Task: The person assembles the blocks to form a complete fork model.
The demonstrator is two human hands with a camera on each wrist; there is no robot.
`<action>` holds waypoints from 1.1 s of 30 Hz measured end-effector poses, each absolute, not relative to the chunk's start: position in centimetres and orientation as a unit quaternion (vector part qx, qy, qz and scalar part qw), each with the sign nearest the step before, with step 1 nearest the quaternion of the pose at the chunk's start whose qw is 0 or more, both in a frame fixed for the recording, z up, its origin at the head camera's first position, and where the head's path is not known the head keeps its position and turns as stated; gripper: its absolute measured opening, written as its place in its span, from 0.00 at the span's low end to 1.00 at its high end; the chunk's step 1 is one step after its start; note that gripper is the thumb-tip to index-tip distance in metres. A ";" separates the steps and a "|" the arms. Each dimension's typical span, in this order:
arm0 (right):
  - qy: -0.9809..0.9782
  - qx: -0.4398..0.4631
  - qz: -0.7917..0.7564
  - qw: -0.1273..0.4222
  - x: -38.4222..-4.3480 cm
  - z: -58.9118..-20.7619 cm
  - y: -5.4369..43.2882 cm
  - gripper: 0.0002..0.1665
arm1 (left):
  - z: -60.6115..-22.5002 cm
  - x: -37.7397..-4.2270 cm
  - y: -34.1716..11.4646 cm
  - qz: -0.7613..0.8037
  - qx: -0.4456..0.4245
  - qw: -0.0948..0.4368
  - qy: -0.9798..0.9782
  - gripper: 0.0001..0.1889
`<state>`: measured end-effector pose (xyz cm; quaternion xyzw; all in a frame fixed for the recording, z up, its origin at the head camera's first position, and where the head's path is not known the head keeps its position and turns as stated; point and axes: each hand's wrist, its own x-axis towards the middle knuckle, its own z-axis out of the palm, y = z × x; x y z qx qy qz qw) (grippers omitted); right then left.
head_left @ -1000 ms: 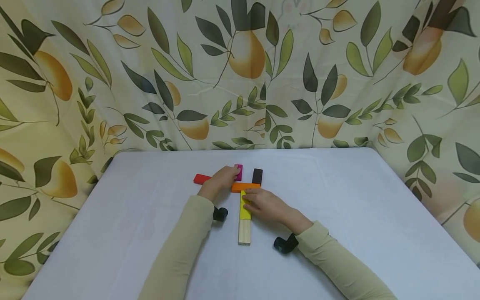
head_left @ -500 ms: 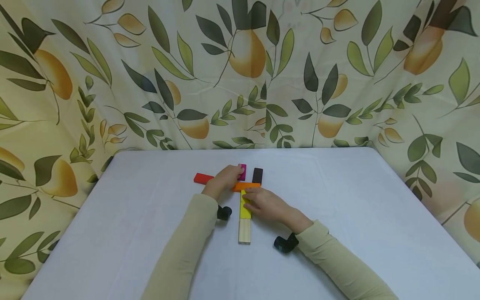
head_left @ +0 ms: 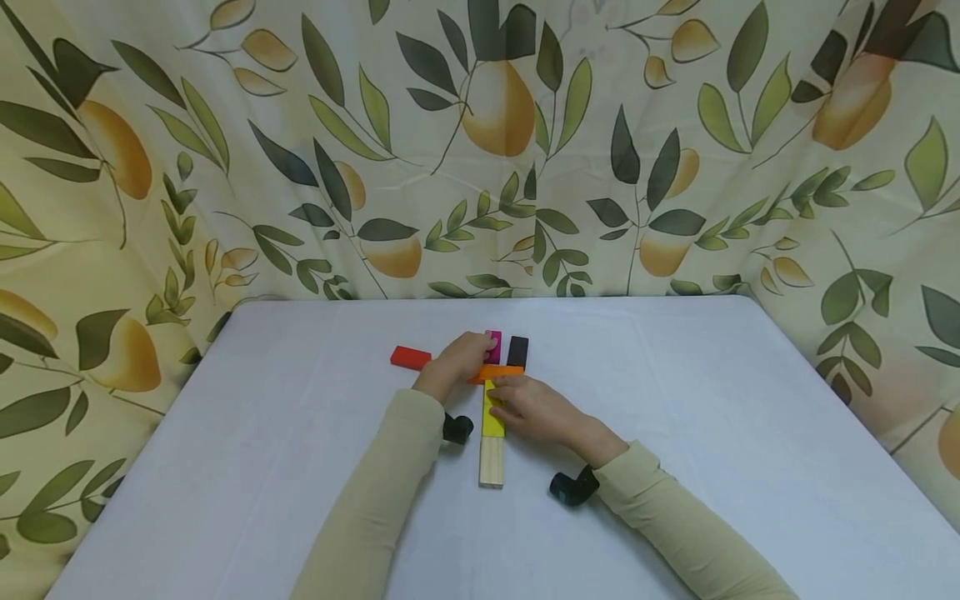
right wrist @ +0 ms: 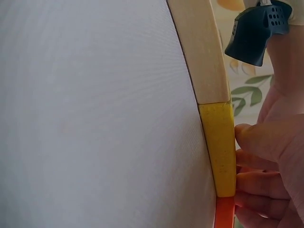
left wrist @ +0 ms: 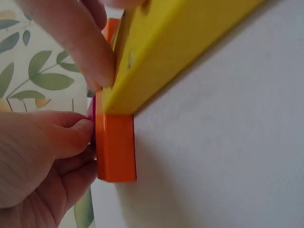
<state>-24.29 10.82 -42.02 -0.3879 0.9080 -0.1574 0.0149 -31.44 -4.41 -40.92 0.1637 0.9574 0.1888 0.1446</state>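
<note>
My left hand (head_left: 461,361) pinches a magenta wooden block (head_left: 496,337) between thumb and fingers, at the far side of an orange block (head_left: 513,372). In the left wrist view the orange block (left wrist: 116,147) hides most of the magenta one. A yellow block (head_left: 492,427) meets the orange block's near side, forming a T. My right hand (head_left: 542,414) rests on the yellow block, fingers fairly straight and touching it near the orange one. A plain wood block (head_left: 491,463) continues the yellow block's line toward me. Beside the magenta block, a black block (head_left: 517,352) stands against the orange one.
A red block (head_left: 410,358) lies to the left, partly behind my left hand. Black wrist cameras (head_left: 574,486) hang close to the white tabletop (head_left: 660,375). A patterned curtain (head_left: 480,192) with fruit and leaves hangs behind the table.
My left hand has slid the magenta block to the right, closer to the black block, and more of the red block shows. The right hand has stayed on the yellow block.
</note>
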 end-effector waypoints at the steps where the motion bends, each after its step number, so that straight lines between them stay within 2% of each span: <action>1: 0.908 -0.389 -0.157 0.014 -24.3 -42.1 10.8 0.18 | -40.9 -31.4 -4.3 0.186 0.167 0.144 0.958 0.20; 22: 0.900 -0.406 -0.156 -0.003 -24.4 -42.3 11.0 0.17 | -40.9 -30.9 -3.5 0.131 0.191 0.134 0.964 0.21; 33: 0.902 -0.402 -0.155 0.001 -24.5 -42.4 11.0 0.17 | -41.0 -30.9 -3.5 0.156 0.170 0.138 0.963 0.21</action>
